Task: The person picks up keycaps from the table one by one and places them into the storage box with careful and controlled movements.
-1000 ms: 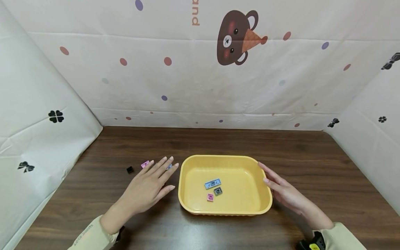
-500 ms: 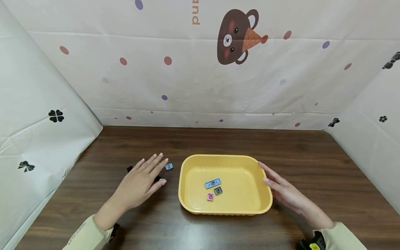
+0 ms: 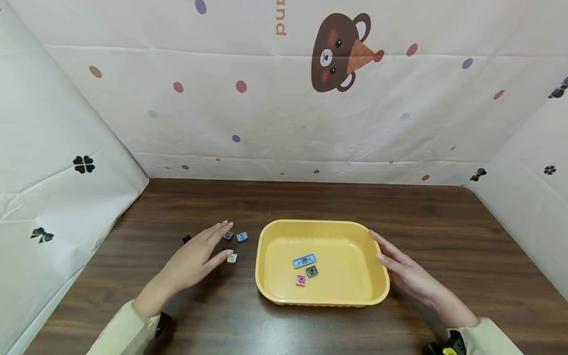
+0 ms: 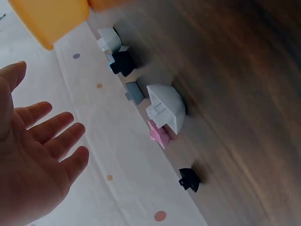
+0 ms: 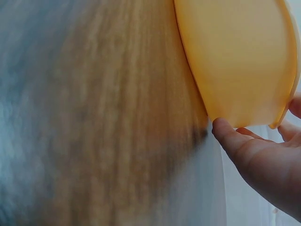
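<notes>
My left hand point(image 3: 191, 261) hovers with fingers extended over a group of small keycaps left of the yellow tray. Near its fingertips lie a blue keycap point(image 3: 241, 236), a grey keycap point(image 3: 228, 235) and a white keycap point(image 3: 232, 259). A black keycap point(image 3: 186, 239) shows past the back of the hand. The left wrist view adds a pink keycap point(image 4: 160, 134), hidden by the hand from above. My right hand point(image 3: 412, 278) touches the right end of the yellow tray point(image 3: 350, 281) with its thumb and fingers. Inside sit a long blue keycap point(image 3: 303, 261), a grey one and a pink one.
Everything stands on a dark wooden table point(image 3: 443, 222). White patterned cloth point(image 3: 239, 113) rises behind it and along both sides, with a printed bear on the back part.
My left hand has drawn back leftward from beside the tray, uncovering the blue, grey and white keycaps; the pink one on the table is now covered. My right hand stays at the tray.
</notes>
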{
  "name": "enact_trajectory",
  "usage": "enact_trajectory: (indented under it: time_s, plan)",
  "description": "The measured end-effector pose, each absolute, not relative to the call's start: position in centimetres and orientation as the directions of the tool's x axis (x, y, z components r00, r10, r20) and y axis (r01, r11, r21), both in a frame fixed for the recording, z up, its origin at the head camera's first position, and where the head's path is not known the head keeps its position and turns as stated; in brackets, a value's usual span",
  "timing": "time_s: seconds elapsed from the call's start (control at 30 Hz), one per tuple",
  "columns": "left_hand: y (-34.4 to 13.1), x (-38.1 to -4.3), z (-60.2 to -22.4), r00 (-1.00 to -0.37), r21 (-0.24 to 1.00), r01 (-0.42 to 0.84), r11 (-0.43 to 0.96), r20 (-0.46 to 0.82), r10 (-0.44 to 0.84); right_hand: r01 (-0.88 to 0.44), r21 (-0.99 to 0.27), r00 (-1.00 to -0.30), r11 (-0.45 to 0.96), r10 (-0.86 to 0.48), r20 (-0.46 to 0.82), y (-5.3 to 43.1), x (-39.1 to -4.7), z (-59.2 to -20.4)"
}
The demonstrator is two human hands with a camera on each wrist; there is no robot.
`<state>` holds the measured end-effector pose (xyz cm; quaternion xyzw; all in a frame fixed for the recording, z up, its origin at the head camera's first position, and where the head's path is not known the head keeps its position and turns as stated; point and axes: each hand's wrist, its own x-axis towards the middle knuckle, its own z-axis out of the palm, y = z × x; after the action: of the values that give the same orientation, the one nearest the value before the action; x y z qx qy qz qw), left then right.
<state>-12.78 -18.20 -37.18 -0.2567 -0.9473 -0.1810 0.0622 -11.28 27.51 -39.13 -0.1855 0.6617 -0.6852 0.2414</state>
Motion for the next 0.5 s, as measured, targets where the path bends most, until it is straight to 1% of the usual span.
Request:
enact_trajectory:
  time_s: [0.13,0.5]
  plan:
    - [-18.36,-12.97,-37.18,-0.878,0.421,0.476,0.772,0.183,0.441,0.093,-0.996,-0.813,-0.01,-0.578,-0.07,27.52,-11.28,-39.08]
    - [-18.42,-13.69,-37.33,-0.891,0.586,0.416,0.695,0.112,0.44,0.11,-0.994,-0.813,-0.014,-0.576,-0.082,27.49,-11.22,-38.98]
